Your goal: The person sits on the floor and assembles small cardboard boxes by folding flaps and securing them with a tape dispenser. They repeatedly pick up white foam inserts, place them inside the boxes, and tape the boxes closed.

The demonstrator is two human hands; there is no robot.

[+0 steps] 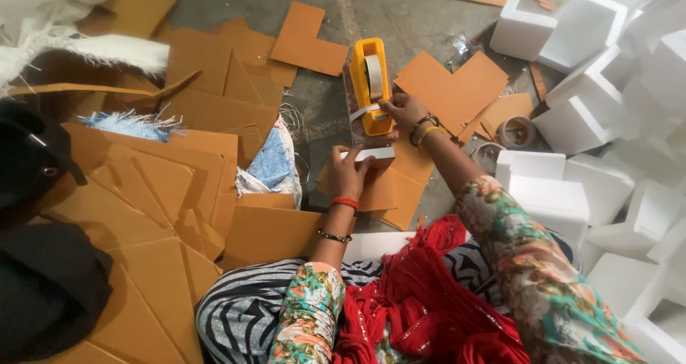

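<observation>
Grey concrete floor (371, 7) is strewn with orange cardboard cut-outs (179, 171) and white foam blocks (593, 107). At its middle stands a yellow tape dispenser (370, 85), within easy reach. The right hand (404, 110) rests on the dispenser's near end, fingers pinched on the tape strip (364, 112), as if to draw it out. The left hand (348, 171) clamps a small white block (370, 154) just below, steadying it against the cardboard.

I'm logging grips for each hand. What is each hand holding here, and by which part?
The right hand pinches the free end of the tape strip at the yellow tape dispenser. The left hand grips the small white block by its near left end.
</observation>
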